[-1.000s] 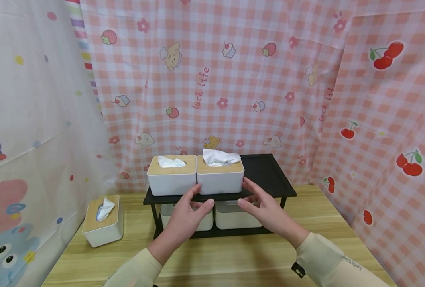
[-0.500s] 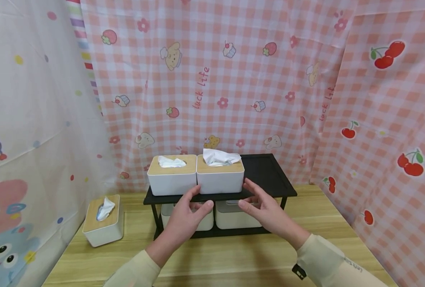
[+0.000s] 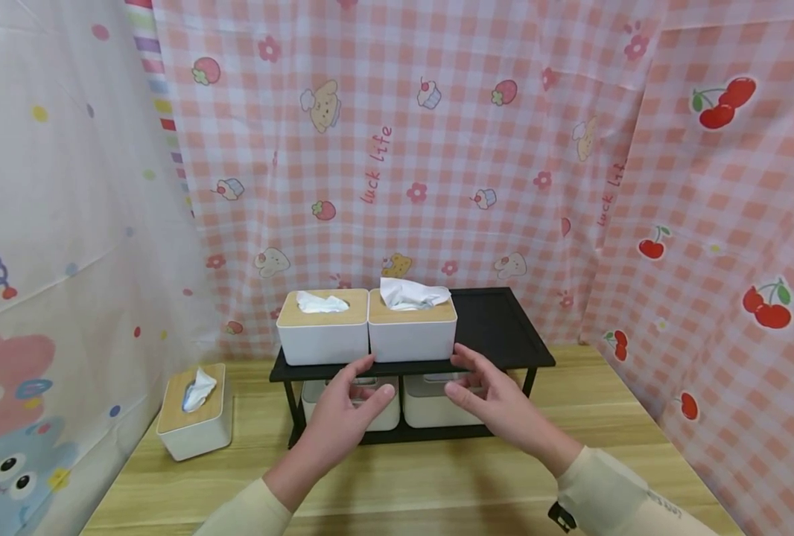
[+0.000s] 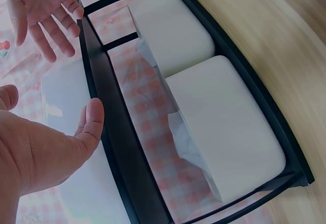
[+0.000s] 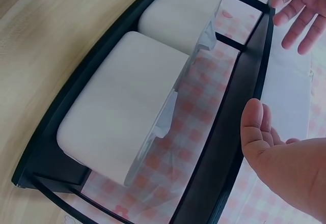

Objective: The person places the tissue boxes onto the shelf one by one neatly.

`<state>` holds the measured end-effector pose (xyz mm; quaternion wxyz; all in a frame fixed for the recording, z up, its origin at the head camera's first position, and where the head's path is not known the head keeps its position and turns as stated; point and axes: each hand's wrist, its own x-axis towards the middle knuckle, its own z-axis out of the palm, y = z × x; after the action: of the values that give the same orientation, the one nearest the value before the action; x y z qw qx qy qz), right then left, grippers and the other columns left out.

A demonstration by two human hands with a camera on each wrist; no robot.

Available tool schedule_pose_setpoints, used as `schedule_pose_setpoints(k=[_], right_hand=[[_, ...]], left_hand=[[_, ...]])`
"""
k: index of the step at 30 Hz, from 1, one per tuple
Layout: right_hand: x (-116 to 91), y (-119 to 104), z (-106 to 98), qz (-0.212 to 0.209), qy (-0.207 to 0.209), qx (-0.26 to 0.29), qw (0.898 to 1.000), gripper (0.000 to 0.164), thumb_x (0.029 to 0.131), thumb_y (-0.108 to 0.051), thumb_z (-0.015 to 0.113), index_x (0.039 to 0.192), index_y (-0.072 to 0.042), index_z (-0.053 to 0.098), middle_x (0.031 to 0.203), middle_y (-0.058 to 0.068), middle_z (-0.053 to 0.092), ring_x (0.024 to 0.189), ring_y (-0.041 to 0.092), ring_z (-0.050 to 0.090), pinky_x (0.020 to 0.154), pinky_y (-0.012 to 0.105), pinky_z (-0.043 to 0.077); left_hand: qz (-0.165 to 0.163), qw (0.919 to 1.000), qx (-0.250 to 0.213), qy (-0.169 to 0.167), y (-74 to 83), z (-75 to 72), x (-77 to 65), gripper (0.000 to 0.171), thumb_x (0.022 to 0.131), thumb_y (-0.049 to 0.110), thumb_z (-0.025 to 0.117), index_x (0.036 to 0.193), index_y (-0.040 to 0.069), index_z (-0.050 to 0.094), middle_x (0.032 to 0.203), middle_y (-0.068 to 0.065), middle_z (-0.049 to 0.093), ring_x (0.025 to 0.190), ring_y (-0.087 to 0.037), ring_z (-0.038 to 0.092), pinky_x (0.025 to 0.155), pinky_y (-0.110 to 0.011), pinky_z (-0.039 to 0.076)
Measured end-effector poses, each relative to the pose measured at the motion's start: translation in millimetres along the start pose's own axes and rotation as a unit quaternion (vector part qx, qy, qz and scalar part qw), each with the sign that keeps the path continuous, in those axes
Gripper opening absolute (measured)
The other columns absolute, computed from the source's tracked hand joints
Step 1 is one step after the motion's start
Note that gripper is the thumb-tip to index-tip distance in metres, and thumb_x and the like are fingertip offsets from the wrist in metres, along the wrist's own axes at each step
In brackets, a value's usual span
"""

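Note:
Two white tissue boxes with wooden lids stand side by side on the upper tier of a black two-tier rack [image 3: 497,320]: a left box [image 3: 323,345] and a right box [image 3: 412,342], each with tissue poking out. My left hand [image 3: 338,413] is in front of the rack, its fingertips near the gap between those boxes. Opposite it, my right hand [image 3: 503,398] has its fingertips by the right box's lower right corner. Both hands have relaxed, spread fingers and hold nothing. Below, two more boxes [image 4: 224,127] [image 5: 122,102] fill part of the lower tier, partly hidden by my hands in the head view.
Another tissue box [image 3: 199,433] with a wooden lid sits on the wooden table [image 3: 397,484], left of the rack. A pink checked curtain [image 3: 383,149] hangs close behind the rack. A white patterned curtain [image 3: 89,223] borders the left side.
Both hands have lowered slightly, their fingertips slipping down from the right box's front. The boxes and the rack have stayed in place.

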<state>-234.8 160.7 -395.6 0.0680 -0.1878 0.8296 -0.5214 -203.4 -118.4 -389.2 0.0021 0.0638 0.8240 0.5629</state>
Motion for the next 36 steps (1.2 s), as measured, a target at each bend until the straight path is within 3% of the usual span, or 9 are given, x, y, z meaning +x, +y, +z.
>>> schedule_pose_setpoints(k=[17, 24, 31, 36], right_hand=[[-8.7, 4.1, 7.3, -0.017, -0.033, 0.004, 0.999, 0.064, 0.110, -0.035, 0.062, 0.164, -0.007, 0.041, 0.152, 0.014, 0.060, 0.130, 0.027, 0.059, 0.098, 0.029, 0.055], [-12.3, 14.8, 16.1, -0.014, -0.031, 0.021, 0.999, 0.060, 0.110, -0.033, 0.062, 0.161, -0.007, 0.045, 0.149, 0.016, 0.061, 0.128, 0.026, 0.059, 0.094, 0.026, 0.056], [-15.6, 27.6, 30.0, -0.006, -0.011, 0.031, 0.999, 0.062, 0.109, -0.036, 0.064, 0.160, -0.006, 0.046, 0.146, 0.015, 0.062, 0.126, 0.024, 0.060, 0.096, 0.023, 0.055], [-18.2, 33.6, 44.7, -0.021, 0.003, 0.039, 0.999, 0.061, 0.109, -0.029, 0.065, 0.160, -0.001, 0.045, 0.148, 0.021, 0.061, 0.125, 0.025, 0.062, 0.098, 0.025, 0.056]], left_hand=[[-0.023, 0.9997, 0.008, 0.002, -16.3, -5.6, -18.0, 0.075, 0.100, 0.049, 0.073, 0.160, 0.012, 0.047, 0.166, -0.011, 0.048, 0.121, -0.021, 0.067, 0.084, -0.036, 0.061], [-0.052, 0.9984, 0.008, 0.019, -37.9, -13.4, -26.6, 0.071, 0.098, 0.049, 0.077, 0.157, 0.018, 0.052, 0.163, -0.008, 0.052, 0.116, -0.017, 0.068, 0.083, -0.033, 0.059], [-0.081, 0.9960, -0.011, 0.037, -57.5, -29.3, -34.6, 0.075, 0.099, 0.047, 0.075, 0.158, 0.011, 0.049, 0.163, -0.017, 0.050, 0.113, -0.019, 0.067, 0.082, -0.033, 0.058], [-0.089, 0.9946, -0.003, 0.053, -68.5, -36.6, -39.3, 0.078, 0.100, 0.049, 0.073, 0.159, 0.007, 0.046, 0.163, -0.021, 0.048, 0.115, -0.020, 0.067, 0.080, -0.031, 0.056]])
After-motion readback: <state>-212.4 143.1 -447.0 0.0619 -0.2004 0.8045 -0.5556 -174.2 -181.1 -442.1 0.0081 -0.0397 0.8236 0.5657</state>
